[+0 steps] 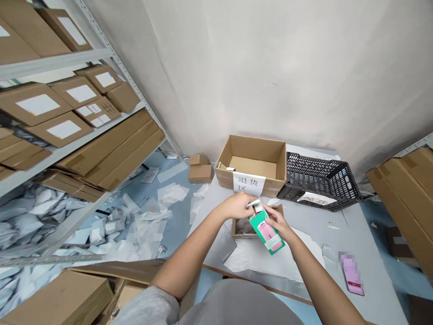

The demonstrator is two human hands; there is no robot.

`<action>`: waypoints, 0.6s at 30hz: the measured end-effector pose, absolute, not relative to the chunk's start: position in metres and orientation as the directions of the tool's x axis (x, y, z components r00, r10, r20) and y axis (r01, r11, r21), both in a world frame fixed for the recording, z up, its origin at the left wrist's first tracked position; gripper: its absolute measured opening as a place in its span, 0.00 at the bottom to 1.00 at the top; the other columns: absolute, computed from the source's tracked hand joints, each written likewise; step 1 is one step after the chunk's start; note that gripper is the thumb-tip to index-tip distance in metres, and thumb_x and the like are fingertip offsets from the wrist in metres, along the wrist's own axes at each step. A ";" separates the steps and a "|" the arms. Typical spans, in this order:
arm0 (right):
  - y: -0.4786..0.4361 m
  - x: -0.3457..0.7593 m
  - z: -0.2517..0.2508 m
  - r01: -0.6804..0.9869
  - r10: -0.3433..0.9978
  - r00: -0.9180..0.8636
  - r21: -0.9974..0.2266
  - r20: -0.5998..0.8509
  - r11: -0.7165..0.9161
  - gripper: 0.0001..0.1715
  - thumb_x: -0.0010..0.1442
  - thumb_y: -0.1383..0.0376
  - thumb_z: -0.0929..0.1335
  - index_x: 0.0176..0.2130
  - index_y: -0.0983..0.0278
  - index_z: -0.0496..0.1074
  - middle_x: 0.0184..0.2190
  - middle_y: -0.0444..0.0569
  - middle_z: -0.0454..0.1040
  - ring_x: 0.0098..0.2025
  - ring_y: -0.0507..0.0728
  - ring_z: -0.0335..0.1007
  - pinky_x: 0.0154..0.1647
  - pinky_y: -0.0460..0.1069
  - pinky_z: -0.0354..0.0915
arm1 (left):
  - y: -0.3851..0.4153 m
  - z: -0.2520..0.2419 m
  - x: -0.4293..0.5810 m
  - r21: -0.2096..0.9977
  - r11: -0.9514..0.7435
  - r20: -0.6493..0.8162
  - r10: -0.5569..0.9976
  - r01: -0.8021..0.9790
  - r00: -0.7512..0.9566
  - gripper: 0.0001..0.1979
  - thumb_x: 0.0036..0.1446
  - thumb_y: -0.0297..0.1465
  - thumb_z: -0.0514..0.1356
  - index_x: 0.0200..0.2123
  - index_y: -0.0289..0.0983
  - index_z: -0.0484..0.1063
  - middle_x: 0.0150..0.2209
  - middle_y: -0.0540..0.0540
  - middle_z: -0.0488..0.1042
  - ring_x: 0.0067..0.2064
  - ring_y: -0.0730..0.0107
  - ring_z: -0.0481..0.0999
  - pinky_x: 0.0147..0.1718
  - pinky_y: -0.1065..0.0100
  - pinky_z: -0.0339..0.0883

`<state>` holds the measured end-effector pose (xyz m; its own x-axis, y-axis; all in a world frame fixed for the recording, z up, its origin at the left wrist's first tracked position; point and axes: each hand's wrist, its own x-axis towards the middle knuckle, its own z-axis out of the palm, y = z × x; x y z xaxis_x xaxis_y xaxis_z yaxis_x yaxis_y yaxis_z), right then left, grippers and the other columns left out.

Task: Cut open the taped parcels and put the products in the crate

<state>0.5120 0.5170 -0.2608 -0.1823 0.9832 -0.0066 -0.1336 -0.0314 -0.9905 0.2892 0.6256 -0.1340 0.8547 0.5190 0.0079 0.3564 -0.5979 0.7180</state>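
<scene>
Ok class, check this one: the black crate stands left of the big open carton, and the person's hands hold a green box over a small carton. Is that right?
No: the black crate stands right of the big open carton, not left, as the head view shows. The rest is right: the left hand and right hand hold the green box over the small carton.

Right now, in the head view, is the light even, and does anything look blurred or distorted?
In the head view, the wall is softly, evenly lit; the steel shelving bends from wide-angle distortion; the pink item at lower right is pixelated and unreadable.
</scene>
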 end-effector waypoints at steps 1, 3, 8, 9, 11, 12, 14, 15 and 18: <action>0.516 0.512 -0.260 -0.125 0.984 -0.177 -0.992 0.011 -0.011 0.44 0.62 0.41 0.74 0.70 0.53 0.69 0.72 0.51 0.68 0.74 0.70 0.61 0.76 0.67 0.56 | 0.626 -0.135 0.287 0.738 -0.583 0.037 0.539 0.340 0.842 0.13 0.60 0.30 0.61 0.45 0.39 0.83 0.34 0.47 0.83 0.32 0.65 0.76 0.37 0.69 0.67; 0.512 0.510 -0.258 -0.080 0.986 -0.150 -0.995 0.068 0.056 0.44 0.65 0.42 0.72 0.72 0.53 0.67 0.73 0.51 0.66 0.75 0.70 0.59 0.77 0.67 0.54 | 0.627 -0.140 0.283 0.791 -0.535 0.091 0.583 0.298 0.807 0.17 0.66 0.35 0.59 0.54 0.40 0.81 0.40 0.46 0.85 0.37 0.62 0.79 0.41 0.67 0.69; 0.496 0.505 -0.259 0.129 0.965 -0.059 -0.956 0.257 0.263 0.47 0.68 0.43 0.68 0.76 0.55 0.54 0.74 0.56 0.61 0.75 0.70 0.57 0.77 0.66 0.54 | 0.625 -0.157 0.289 0.960 -0.258 0.154 0.806 0.106 0.571 0.24 0.69 0.50 0.59 0.47 0.35 0.81 0.43 0.43 0.82 0.44 0.60 0.78 0.45 0.65 0.71; 0.494 0.504 -0.261 0.164 0.956 -0.052 -0.942 0.288 0.293 0.47 0.68 0.43 0.68 0.76 0.55 0.53 0.73 0.57 0.61 0.75 0.71 0.58 0.76 0.66 0.55 | 0.624 -0.160 0.292 0.975 -0.209 0.141 0.842 0.072 0.521 0.25 0.67 0.52 0.60 0.42 0.35 0.80 0.39 0.43 0.81 0.41 0.61 0.77 0.43 0.66 0.70; 0.490 0.502 -0.266 0.231 0.936 -0.055 -0.907 0.348 0.351 0.45 0.68 0.43 0.67 0.75 0.55 0.55 0.71 0.58 0.63 0.73 0.72 0.60 0.75 0.67 0.57 | 0.622 -0.166 0.299 0.991 -0.129 0.106 0.885 0.020 0.453 0.26 0.65 0.54 0.62 0.35 0.35 0.78 0.33 0.46 0.78 0.37 0.65 0.74 0.38 0.68 0.68; 0.489 0.502 -0.268 0.260 0.923 -0.063 -0.886 0.380 0.383 0.43 0.68 0.42 0.66 0.74 0.55 0.58 0.70 0.58 0.64 0.72 0.73 0.61 0.74 0.68 0.57 | 0.620 -0.168 0.303 0.995 -0.100 0.091 0.895 -0.003 0.437 0.26 0.64 0.55 0.62 0.33 0.35 0.77 0.32 0.47 0.76 0.36 0.66 0.73 0.36 0.68 0.67; 0.490 0.502 -0.271 0.305 0.895 -0.083 -0.843 0.439 0.442 0.39 0.68 0.42 0.65 0.71 0.54 0.62 0.67 0.58 0.66 0.70 0.74 0.63 0.72 0.70 0.59 | 0.619 -0.170 0.307 0.997 -0.061 0.071 0.897 -0.037 0.435 0.27 0.62 0.55 0.64 0.32 0.35 0.76 0.30 0.49 0.74 0.34 0.68 0.71 0.34 0.69 0.65; 0.491 0.502 -0.272 0.323 0.882 -0.092 -0.824 0.462 0.465 0.38 0.68 0.42 0.65 0.70 0.53 0.63 0.65 0.58 0.67 0.68 0.74 0.65 0.70 0.71 0.60 | 0.619 -0.170 0.309 0.998 -0.046 0.062 0.895 -0.046 0.441 0.27 0.61 0.56 0.64 0.32 0.35 0.76 0.30 0.49 0.73 0.33 0.69 0.70 0.33 0.69 0.65; 0.495 0.503 -0.274 0.369 0.868 -0.107 -0.792 0.484 0.487 0.37 0.68 0.42 0.65 0.69 0.53 0.64 0.61 0.58 0.68 0.64 0.73 0.68 0.66 0.71 0.64 | 0.620 -0.170 0.311 0.998 -0.004 0.030 0.892 -0.057 0.451 0.28 0.59 0.57 0.66 0.32 0.35 0.76 0.28 0.50 0.72 0.31 0.70 0.69 0.31 0.70 0.63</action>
<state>0.5029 0.4946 -0.2740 -0.1074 0.8684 0.4841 0.3690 0.4869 -0.7917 0.3108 0.6197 -0.1701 0.4511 0.8920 0.0297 -0.0568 -0.0045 0.9984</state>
